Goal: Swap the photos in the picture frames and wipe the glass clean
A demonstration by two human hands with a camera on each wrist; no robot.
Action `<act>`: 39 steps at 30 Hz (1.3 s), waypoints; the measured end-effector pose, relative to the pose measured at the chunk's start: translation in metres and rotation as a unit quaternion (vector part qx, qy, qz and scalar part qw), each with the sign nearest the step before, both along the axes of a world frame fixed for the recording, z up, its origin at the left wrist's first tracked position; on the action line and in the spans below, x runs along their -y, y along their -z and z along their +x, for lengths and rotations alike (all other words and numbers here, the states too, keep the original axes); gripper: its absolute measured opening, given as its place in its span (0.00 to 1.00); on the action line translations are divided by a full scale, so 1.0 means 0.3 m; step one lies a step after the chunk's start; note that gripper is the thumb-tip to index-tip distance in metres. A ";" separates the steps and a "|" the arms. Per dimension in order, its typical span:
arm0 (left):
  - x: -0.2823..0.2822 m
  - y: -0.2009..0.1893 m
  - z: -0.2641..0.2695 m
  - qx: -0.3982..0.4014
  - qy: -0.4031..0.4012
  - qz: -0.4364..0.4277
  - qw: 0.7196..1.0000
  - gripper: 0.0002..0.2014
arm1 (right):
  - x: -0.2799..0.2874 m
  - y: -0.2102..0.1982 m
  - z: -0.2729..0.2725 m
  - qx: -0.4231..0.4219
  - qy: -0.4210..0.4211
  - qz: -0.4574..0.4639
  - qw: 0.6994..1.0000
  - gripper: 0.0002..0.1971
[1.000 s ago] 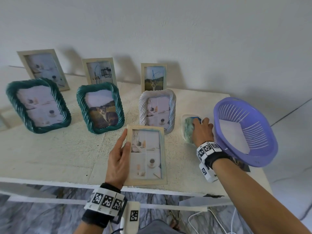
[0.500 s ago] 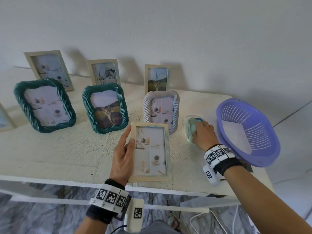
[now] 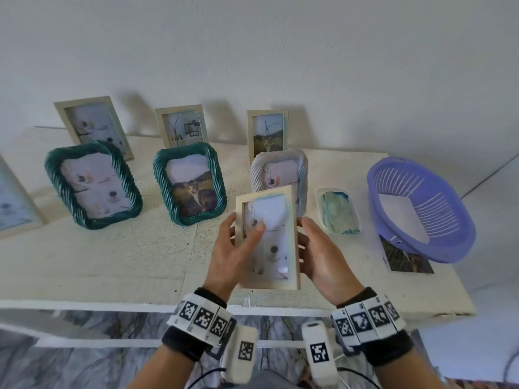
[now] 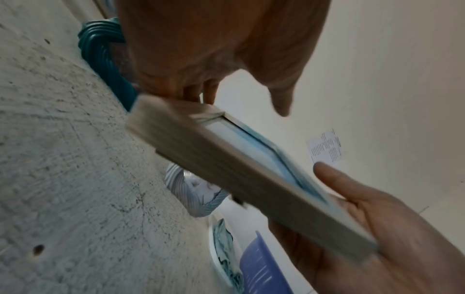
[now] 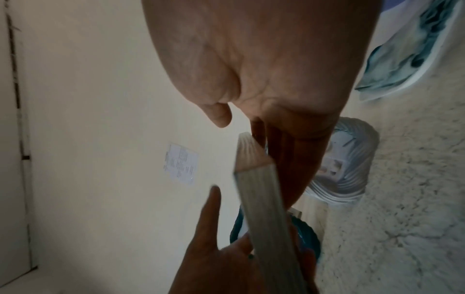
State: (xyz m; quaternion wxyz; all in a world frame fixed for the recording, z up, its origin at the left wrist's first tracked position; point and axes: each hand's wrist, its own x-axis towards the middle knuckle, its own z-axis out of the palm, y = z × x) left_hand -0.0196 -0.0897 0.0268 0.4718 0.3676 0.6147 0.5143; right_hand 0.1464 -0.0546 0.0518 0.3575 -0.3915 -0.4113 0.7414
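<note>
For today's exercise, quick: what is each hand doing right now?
Left hand: grips the wooden picture frame, thumb on its glass.
Right hand: holds the same frame's right edge.

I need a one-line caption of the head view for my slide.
Both hands, left and right, lift a wooden frame off the table.

Cloth tray (image 3: 320, 197) lies between ribbed frame (image 3: 302, 175) and basket (image 3: 460, 220).

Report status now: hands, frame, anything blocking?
Left hand and right hand both grip the wooden frame, lifted off the table. Cloth lies in its dish, untouched. Nothing blocking.
</note>
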 end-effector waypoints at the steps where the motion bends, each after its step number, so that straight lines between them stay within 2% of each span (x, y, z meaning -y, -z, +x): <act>1: 0.002 0.005 -0.003 0.001 0.021 -0.017 1.000 0.52 | 0.016 -0.001 -0.015 0.006 -0.008 0.016 1.000 0.22; 2: 0.003 0.005 -0.006 0.013 0.038 -0.024 0.999 0.57 | 0.032 -0.002 -0.033 0.006 -0.019 0.037 0.999 0.22; 4: 0.016 -0.006 -0.014 0.052 0.071 -0.036 0.995 0.58 | 0.063 -0.001 -0.065 0.013 -0.042 0.100 0.994 0.18; 6: 0.023 -0.025 -0.033 0.138 0.100 -0.035 0.985 0.49 | 0.081 0.000 -0.092 0.094 -0.046 0.207 0.973 0.14; 8: 0.038 -0.053 -0.046 0.228 0.109 -0.044 0.967 0.38 | 0.090 0.010 -0.117 0.189 -0.038 0.287 0.938 0.17; 9: 0.040 -0.057 -0.053 0.247 0.119 -0.043 0.961 0.35 | 0.094 0.015 -0.128 0.217 -0.032 0.307 0.926 0.19; 11: 0.040 -0.055 -0.063 0.236 0.122 -0.030 0.964 0.33 | 0.096 0.026 -0.142 0.259 -0.022 0.337 0.905 0.20; 13: 0.042 -0.047 -0.081 0.191 0.108 -0.023 0.975 0.38 | 0.093 0.038 -0.144 0.310 -0.010 0.380 0.871 0.19; 16: 0.046 -0.044 -0.109 0.134 0.086 -0.020 0.987 0.41 | 0.077 0.036 -0.128 0.388 0.025 0.477 0.788 0.17; 19: 0.046 -0.045 -0.116 0.097 0.075 -0.043 0.992 0.54 | 0.065 0.015 -0.111 0.485 0.058 0.530 0.693 0.11; 20: 0.044 -0.048 -0.111 0.085 0.071 -0.034 0.993 0.53 | 0.067 0.011 -0.110 0.515 0.062 0.533 0.669 0.10; 21: 0.045 -0.056 -0.100 0.072 0.068 -0.021 0.995 0.50 | 0.072 0.011 -0.110 0.530 0.061 0.526 0.663 0.09; 22: 0.047 -0.063 -0.090 0.060 0.068 -0.015 0.996 0.50 | 0.080 0.006 -0.112 0.520 0.052 0.507 0.685 0.08; 23: 0.047 -0.067 -0.083 0.048 0.066 -0.019 0.997 0.52 | 0.085 0.001 -0.112 0.475 0.043 0.467 0.744 0.08; 24: 0.046 -0.069 -0.077 0.035 0.060 -0.021 0.997 0.55 | 0.084 -0.006 -0.111 0.401 0.037 0.397 0.825 0.08; 25: 0.044 -0.064 -0.077 0.022 0.054 -0.017 0.998 0.57 | 0.082 -0.027 -0.110 0.316 0.037 0.296 0.901 0.11; 26: 0.046 -0.064 -0.079 0.014 0.044 -0.007 0.999 0.57 | 0.074 -0.039 -0.102 0.239 0.042 0.180 0.953 0.16; 27: 0.045 -0.065 -0.083 0.010 0.033 -0.003 0.999 0.54 | 0.062 -0.048 -0.089 0.182 0.049 0.076 0.979 0.20; 29: 0.035 -0.071 -0.092 0.012 0.022 -0.004 1.000 0.44 | 0.031 -0.045 -0.059 0.147 0.057 -0.029 0.987 0.26; 32: 0.013 -0.118 -0.094 0.038 0.039 -0.047 0.997 0.34 | -0.014 -0.024 -0.025 0.154 0.047 -0.050 0.986 0.26; 36: -0.028 -0.145 -0.117 0.094 0.064 -0.124 0.986 0.39 | -0.069 -0.002 0.011 0.094 -0.011 -0.098 0.991 0.27; 39: -0.037 -0.148 -0.133 0.138 0.110 -0.178 0.968 0.45 | -0.098 -0.006 0.014 0.089 -0.051 -0.103 0.989 0.28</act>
